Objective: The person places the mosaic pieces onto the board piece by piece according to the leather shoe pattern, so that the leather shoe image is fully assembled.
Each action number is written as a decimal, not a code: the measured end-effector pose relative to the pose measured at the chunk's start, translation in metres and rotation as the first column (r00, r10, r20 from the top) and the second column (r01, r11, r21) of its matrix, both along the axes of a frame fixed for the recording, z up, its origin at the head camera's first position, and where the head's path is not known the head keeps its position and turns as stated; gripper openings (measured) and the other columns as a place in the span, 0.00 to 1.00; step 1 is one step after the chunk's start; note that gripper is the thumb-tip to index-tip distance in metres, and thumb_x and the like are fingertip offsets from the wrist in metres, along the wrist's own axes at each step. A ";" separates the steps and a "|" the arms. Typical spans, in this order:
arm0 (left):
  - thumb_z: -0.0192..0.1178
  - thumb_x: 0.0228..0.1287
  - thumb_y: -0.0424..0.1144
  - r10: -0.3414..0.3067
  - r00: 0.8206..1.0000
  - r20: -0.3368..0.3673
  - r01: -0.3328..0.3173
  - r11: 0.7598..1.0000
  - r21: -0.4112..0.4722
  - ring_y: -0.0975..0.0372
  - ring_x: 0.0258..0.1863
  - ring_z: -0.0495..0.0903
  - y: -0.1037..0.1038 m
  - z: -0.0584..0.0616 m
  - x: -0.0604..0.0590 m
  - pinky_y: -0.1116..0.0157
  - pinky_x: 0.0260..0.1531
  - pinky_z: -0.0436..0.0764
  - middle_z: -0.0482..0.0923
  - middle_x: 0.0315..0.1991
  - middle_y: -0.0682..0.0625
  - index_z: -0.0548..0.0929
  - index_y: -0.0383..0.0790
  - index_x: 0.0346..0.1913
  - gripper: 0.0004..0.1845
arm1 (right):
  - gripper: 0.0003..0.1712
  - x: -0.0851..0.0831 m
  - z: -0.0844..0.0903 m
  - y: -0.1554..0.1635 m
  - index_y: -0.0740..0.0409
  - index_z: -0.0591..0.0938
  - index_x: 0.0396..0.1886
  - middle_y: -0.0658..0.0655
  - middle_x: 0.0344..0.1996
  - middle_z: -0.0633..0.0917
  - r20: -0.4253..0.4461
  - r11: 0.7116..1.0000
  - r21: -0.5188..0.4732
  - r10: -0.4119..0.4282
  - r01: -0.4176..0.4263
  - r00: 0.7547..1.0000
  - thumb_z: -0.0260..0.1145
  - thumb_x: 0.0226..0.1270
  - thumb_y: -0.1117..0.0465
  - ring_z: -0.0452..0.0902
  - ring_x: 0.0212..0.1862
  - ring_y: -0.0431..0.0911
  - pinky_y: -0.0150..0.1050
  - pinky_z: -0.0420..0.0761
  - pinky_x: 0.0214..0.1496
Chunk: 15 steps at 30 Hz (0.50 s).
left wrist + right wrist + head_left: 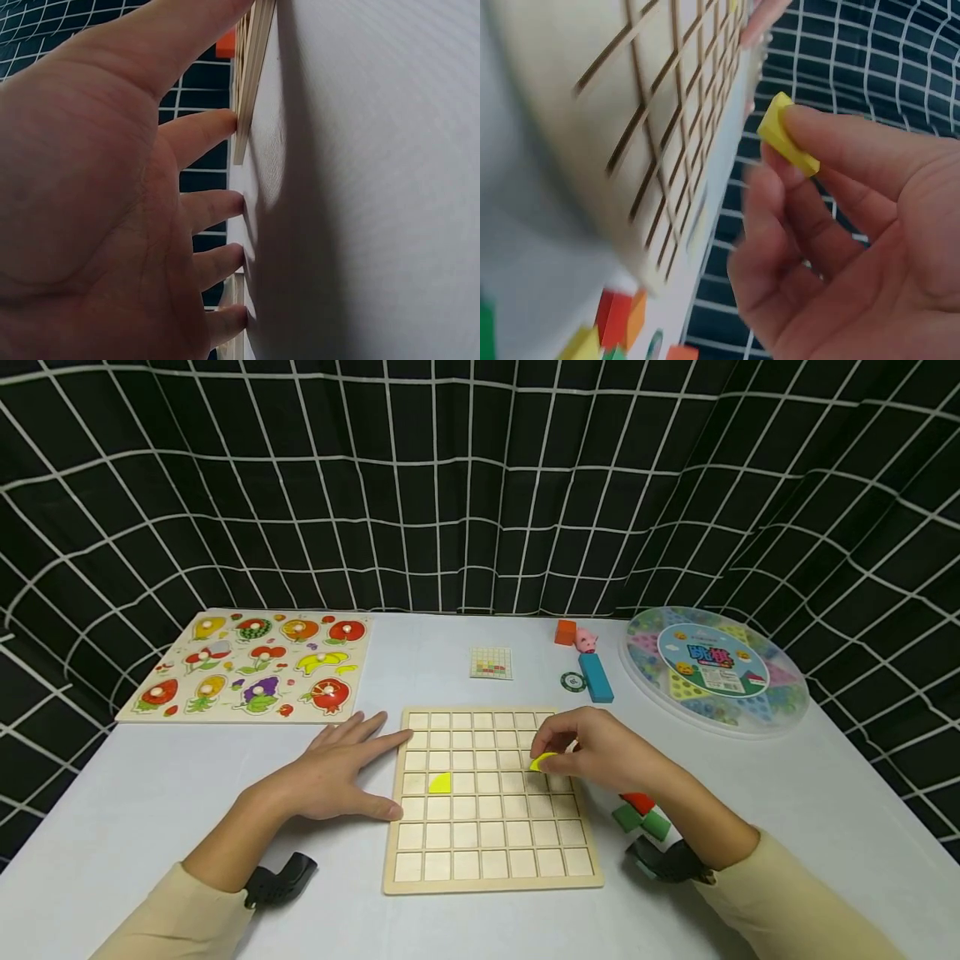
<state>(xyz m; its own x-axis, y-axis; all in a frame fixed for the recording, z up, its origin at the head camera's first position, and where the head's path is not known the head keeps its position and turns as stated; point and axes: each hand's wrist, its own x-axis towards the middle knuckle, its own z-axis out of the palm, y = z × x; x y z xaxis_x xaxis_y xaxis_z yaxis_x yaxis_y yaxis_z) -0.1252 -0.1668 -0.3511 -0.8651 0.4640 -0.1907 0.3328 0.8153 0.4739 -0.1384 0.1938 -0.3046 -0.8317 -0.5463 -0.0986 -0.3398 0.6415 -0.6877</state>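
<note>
A wooden grid board (491, 852) lies at the table's centre, with one yellow quarter-round piece (440, 783) seated in a cell on its left side. My left hand (375, 768) lies flat on the table, fingers straight, with index finger and thumb against the board's left edge; the left wrist view shows the fingertips (238, 204) on the white surface beside the board edge (251, 90). My right hand (555, 756) hovers over the board's right side and pinches a second yellow piece (543, 762) between thumb and fingers. In the right wrist view that yellow piece (786, 135) sits just off the board (630, 112).
A fruit peg puzzle (255, 664) lies at the back left, a round game box (716, 668) at the back right. Behind the board are a small grid card (491, 662), a green chip (573, 681), blue (596, 677) and orange (566, 632) blocks and a pink pig (587, 640). Red and green blocks (639, 814) lie by my right wrist.
</note>
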 end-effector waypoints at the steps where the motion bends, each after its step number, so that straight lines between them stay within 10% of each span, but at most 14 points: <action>1: 0.72 0.51 0.70 0.001 1.000 0.001 -0.001 1.000 0.001 0.36 0.83 0.42 0.000 0.000 0.000 0.32 0.77 0.42 0.48 0.84 0.38 0.63 0.59 0.81 0.55 | 0.05 -0.001 -0.001 -0.004 0.54 0.88 0.37 0.49 0.31 0.84 -0.004 1.000 0.003 -0.005 0.005 1.000 0.73 0.65 0.67 0.77 0.37 0.45 0.33 0.79 0.37; 8: 0.71 0.51 0.71 0.006 1.000 0.008 -0.006 1.000 -0.004 0.37 0.83 0.41 0.000 -0.001 0.001 0.32 0.78 0.42 0.48 0.84 0.39 0.63 0.59 0.81 0.54 | 0.13 -0.005 -0.006 -0.030 0.59 0.88 0.52 0.56 0.38 0.83 0.154 0.998 -0.046 -0.032 0.040 0.988 0.64 0.72 0.69 0.80 0.28 0.47 0.37 0.84 0.34; 15: 0.71 0.51 0.71 0.009 1.000 0.004 -0.009 1.000 -0.009 0.37 0.83 0.41 0.000 -0.001 0.000 0.33 0.78 0.42 0.48 0.84 0.39 0.63 0.59 0.81 0.55 | 0.07 -0.003 -0.014 -0.051 0.64 0.84 0.44 0.58 0.34 0.82 0.213 0.993 -0.119 0.025 0.000 0.977 0.61 0.73 0.71 0.84 0.30 0.45 0.39 0.89 0.38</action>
